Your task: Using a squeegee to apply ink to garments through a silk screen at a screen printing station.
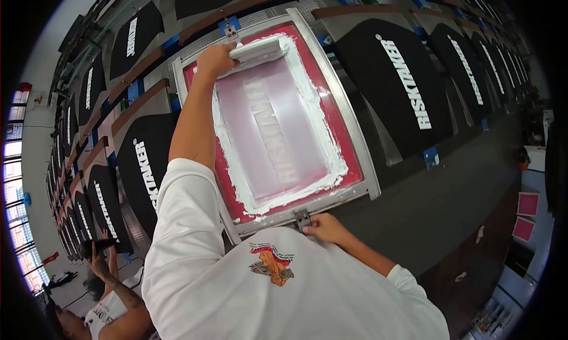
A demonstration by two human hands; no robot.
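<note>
A silk-screen frame [350, 127] lies in front of me, with pink-red borders and a pale mesh window that shows faint lettering. Thick white ink [337, 168] rings the window. At the far end of the mesh, my left hand [218, 59] is closed around one end of a squeegee [260, 51], which lies crosswise and is smeared with white. Close to my body, my right hand [326, 228] pinches a small grey metal bracket [302, 218] on the near edge of the frame. What lies directly under the screen shows only dimly through the mesh.
Black fabric panels [393, 85] with white lettering lie on boards in long rows on both sides. Brown strips [361, 11] and blue brackets [431, 158] line the boards. At lower left, another person [112, 304] raises a dark handheld object [97, 247] beside the panels.
</note>
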